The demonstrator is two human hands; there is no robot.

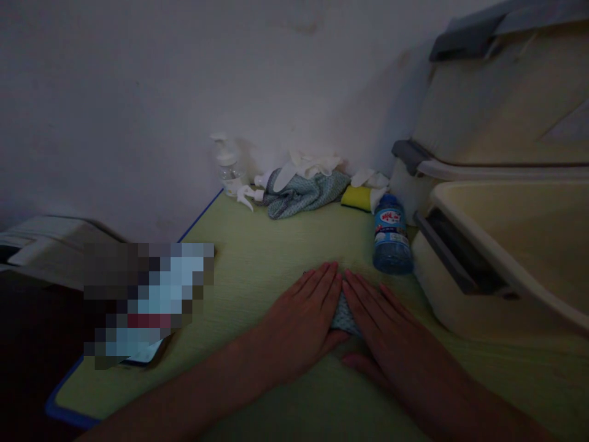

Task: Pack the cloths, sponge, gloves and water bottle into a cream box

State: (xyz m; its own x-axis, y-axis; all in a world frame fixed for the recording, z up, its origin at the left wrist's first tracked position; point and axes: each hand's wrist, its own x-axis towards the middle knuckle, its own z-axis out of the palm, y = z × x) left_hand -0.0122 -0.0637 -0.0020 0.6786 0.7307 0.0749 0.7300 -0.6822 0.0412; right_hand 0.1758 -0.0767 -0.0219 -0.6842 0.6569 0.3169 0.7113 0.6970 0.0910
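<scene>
My left hand (309, 307) lies flat on a grey-green cloth (343, 316), fingers stretched out and pointing away from me. Beside it, my right hand (377, 313) also presses down flat, its fingertips close to those of the left. Between the two palms a textured patch of the cloth shows; the rest of it is hidden under the hands. Neither hand grips anything. The cloth rests on the yellow-green tabletop (257, 258).
A blue-labelled bottle (392, 236) stands ahead on the right, near a yellow sponge (356, 197). Along the wall are a crumpled cloth (308, 193), white gloves (317, 164) and a clear spray bottle (229, 175). Cream bins (460, 307) crowd the right; a blurred-out phone (150, 350) lies left.
</scene>
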